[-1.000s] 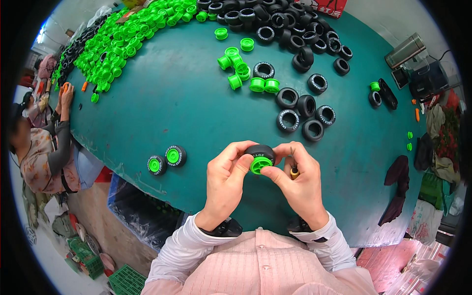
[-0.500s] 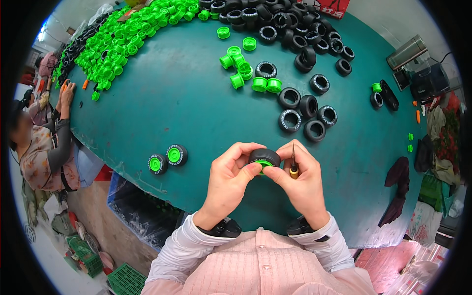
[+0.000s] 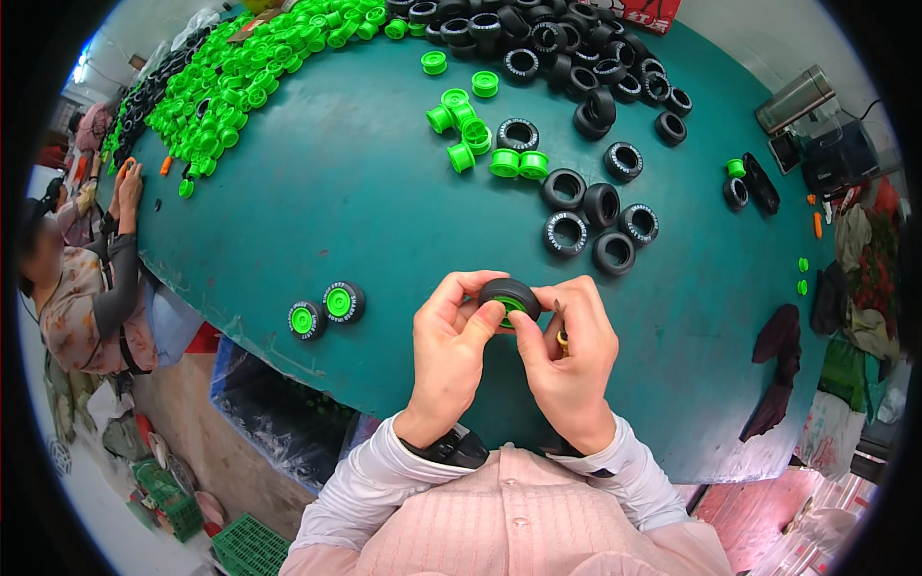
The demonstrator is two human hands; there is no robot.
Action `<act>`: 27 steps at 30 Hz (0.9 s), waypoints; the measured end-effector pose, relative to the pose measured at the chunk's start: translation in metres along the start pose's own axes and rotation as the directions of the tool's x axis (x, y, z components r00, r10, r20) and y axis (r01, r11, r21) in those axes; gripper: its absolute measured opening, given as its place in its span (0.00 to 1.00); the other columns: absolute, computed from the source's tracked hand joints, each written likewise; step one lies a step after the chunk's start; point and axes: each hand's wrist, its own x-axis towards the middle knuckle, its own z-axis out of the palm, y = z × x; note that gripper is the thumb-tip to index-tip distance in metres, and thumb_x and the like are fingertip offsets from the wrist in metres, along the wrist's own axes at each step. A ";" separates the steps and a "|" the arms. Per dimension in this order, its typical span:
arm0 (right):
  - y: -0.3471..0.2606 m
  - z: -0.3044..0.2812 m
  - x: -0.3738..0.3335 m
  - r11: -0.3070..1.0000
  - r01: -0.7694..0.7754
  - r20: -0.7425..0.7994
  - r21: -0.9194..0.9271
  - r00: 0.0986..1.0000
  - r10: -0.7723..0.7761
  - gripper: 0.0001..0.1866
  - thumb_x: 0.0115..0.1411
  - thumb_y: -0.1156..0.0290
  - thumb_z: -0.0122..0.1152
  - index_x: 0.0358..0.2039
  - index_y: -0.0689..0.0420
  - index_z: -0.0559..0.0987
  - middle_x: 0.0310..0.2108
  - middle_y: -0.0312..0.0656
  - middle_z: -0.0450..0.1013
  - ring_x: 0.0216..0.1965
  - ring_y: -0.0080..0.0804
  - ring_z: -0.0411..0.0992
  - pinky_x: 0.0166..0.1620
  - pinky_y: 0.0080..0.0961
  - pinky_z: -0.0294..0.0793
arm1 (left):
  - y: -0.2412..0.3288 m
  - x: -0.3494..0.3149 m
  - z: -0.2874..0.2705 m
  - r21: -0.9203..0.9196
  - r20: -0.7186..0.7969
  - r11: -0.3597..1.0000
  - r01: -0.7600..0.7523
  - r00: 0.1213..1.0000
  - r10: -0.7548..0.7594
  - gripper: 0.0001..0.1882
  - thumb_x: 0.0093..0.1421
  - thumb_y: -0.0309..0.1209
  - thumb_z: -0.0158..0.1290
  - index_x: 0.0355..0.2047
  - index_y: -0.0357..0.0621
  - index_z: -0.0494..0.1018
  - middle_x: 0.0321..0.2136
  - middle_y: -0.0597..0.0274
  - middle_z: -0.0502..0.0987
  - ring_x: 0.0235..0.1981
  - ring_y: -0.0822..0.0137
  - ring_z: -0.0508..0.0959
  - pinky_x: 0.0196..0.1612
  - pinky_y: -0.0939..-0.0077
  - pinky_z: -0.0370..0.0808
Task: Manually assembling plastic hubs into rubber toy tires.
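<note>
Your left hand (image 3: pixel 449 348) and right hand (image 3: pixel 574 353) cover part of the green wheel (image 3: pixel 509 307), so how fully it sits in the tyre (image 3: pixel 509 289) cannot be told. Your right fingers partly hide the yellow tool (image 3: pixel 562 343). The top edge crops the tyre heap (image 3: pixel 576 38) and red box (image 3: pixel 645 12); the lower edge cuts your shirt (image 3: pixel 519 523). A co-worker's (image 3: pixel 86 317) orange object (image 3: pixel 126 166) (far left) is too small to identify.

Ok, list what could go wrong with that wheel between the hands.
1. The slim yellow-handled tool tucked in the right hand sits close to the black tire, so it might scratch the rubber or prick the skin.
2. With both thumbs at the green rim, the wheel might slip from the left hand and right.
</note>
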 end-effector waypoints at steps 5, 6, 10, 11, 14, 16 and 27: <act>0.006 -0.004 0.013 0.992 -0.090 0.128 0.089 0.989 0.078 0.14 0.53 0.78 0.73 0.39 0.62 0.77 0.33 0.39 0.71 0.16 0.19 0.62 0.21 0.21 0.59 | -0.003 0.001 -0.002 -0.024 -0.037 0.998 -0.058 0.998 0.057 0.13 0.68 0.26 0.57 0.50 0.32 0.73 0.42 0.58 0.80 0.42 0.70 0.81 0.47 0.73 0.80; 0.007 -0.006 0.014 0.984 -0.122 0.171 0.127 0.980 0.100 0.14 0.53 0.78 0.73 0.39 0.63 0.77 0.33 0.38 0.71 0.17 0.19 0.61 0.21 0.21 0.59 | -0.004 0.000 -0.003 -0.014 -0.039 0.998 -0.069 0.997 0.069 0.12 0.68 0.26 0.56 0.49 0.32 0.74 0.42 0.58 0.80 0.41 0.70 0.81 0.47 0.74 0.81; 0.005 -0.008 0.012 0.942 -0.237 0.156 0.240 0.967 0.204 0.14 0.53 0.79 0.72 0.37 0.65 0.76 0.31 0.36 0.69 0.18 0.15 0.59 0.22 0.19 0.56 | 0.000 -0.001 0.003 0.050 -0.028 0.996 -0.073 0.997 0.075 0.10 0.69 0.21 0.53 0.49 0.32 0.73 0.43 0.56 0.80 0.41 0.71 0.81 0.44 0.75 0.82; 0.004 -0.003 0.009 0.954 -0.208 0.106 0.217 0.976 0.189 0.14 0.53 0.79 0.72 0.37 0.65 0.76 0.31 0.36 0.68 0.18 0.15 0.59 0.22 0.19 0.56 | -0.001 0.000 0.004 0.067 -0.046 0.995 -0.068 0.996 0.071 0.11 0.69 0.23 0.54 0.49 0.32 0.73 0.42 0.57 0.80 0.41 0.71 0.81 0.44 0.75 0.82; 0.002 0.008 0.005 0.981 -0.142 -0.014 0.133 0.989 0.145 0.13 0.54 0.79 0.72 0.35 0.66 0.75 0.30 0.35 0.69 0.19 0.13 0.58 0.22 0.17 0.55 | -0.004 0.003 0.005 0.076 -0.061 0.997 -0.035 0.997 0.039 0.10 0.69 0.23 0.53 0.49 0.32 0.73 0.42 0.57 0.80 0.40 0.71 0.81 0.43 0.75 0.82; 0.005 -0.001 0.011 0.944 -0.267 0.114 0.195 0.962 0.249 0.11 0.56 0.78 0.71 0.36 0.64 0.76 0.31 0.33 0.71 0.20 0.12 0.59 0.23 0.16 0.56 | -0.001 0.005 0.004 0.024 -0.038 1.000 -0.002 0.999 0.003 0.10 0.69 0.22 0.53 0.49 0.32 0.73 0.42 0.57 0.81 0.40 0.71 0.81 0.43 0.75 0.83; 0.014 -0.027 0.016 0.821 -0.427 0.304 0.380 0.895 0.325 0.19 0.59 0.74 0.71 0.50 0.61 0.77 0.42 0.34 0.76 0.23 0.09 0.61 0.26 0.11 0.59 | 0.010 -0.002 -0.007 0.177 0.148 0.983 -0.053 0.989 0.026 0.11 0.64 0.20 0.57 0.47 0.34 0.74 0.44 0.61 0.76 0.43 0.69 0.78 0.47 0.73 0.80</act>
